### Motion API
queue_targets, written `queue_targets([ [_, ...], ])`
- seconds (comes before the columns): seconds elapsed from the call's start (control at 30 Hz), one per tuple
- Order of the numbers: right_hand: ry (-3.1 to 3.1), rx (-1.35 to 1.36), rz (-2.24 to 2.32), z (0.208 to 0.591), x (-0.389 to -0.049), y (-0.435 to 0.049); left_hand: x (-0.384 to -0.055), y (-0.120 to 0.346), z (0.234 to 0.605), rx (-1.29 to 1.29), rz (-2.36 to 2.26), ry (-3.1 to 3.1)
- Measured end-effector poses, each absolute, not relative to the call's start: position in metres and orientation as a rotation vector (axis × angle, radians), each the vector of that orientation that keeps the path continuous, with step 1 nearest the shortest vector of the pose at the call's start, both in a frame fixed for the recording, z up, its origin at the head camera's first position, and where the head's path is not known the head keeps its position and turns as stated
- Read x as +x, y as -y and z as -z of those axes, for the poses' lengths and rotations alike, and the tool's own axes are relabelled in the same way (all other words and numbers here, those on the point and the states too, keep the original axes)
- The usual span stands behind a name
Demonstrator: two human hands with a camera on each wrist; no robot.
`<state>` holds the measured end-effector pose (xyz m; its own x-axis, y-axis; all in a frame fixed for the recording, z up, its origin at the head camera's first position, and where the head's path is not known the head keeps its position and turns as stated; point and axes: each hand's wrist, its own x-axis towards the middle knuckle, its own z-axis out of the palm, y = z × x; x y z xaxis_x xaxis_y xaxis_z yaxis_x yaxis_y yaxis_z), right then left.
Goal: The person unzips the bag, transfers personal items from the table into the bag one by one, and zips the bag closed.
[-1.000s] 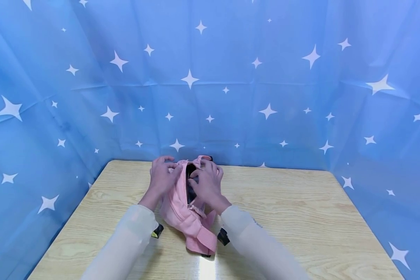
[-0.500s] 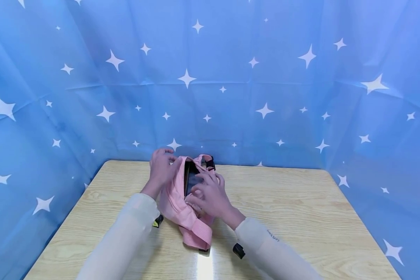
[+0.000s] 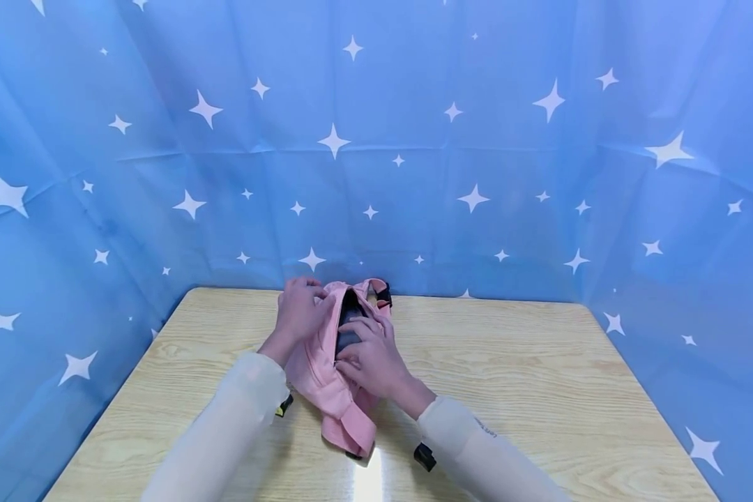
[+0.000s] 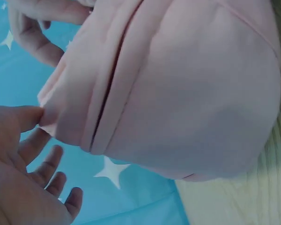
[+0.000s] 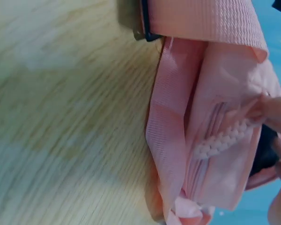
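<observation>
A pink waist bag lies on the table with its zipped opening facing up. The opening gapes, and dark material shows inside. My left hand holds the far-left edge of the opening; in the left wrist view its thumb and forefinger pinch the fabric, other fingers spread. My right hand bends over the near end of the opening. In the right wrist view its fingertips pinch at the top of a braided zipper pull, which hangs over the bag's side.
The wood-grain table reaches back to a blue star-patterned curtain. A pink strap loops off the bag's near end, and a black buckle sits at its far end. Black pieces show beside both sleeves.
My right hand has moved from the far part of the opening back to its near end. My left hand keeps its grip on the edge, shifting slightly right with the bag.
</observation>
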<state>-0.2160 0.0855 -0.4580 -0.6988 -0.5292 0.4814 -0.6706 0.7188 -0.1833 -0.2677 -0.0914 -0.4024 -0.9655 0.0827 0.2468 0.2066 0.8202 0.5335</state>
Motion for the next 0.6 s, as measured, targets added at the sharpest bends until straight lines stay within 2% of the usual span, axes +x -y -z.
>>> queue_targets([
  [0.27, 2.418, 0.881, -0.321, 0.457, -0.209, -0.097, -0.234, 0.1, 0.404, -0.289, 0.675, 2.709],
  [0.6, 2.535, 0.906, -0.318, 0.455, -0.207, -0.1, -0.195, 0.105, 0.433, -0.6, 0.406, 2.696],
])
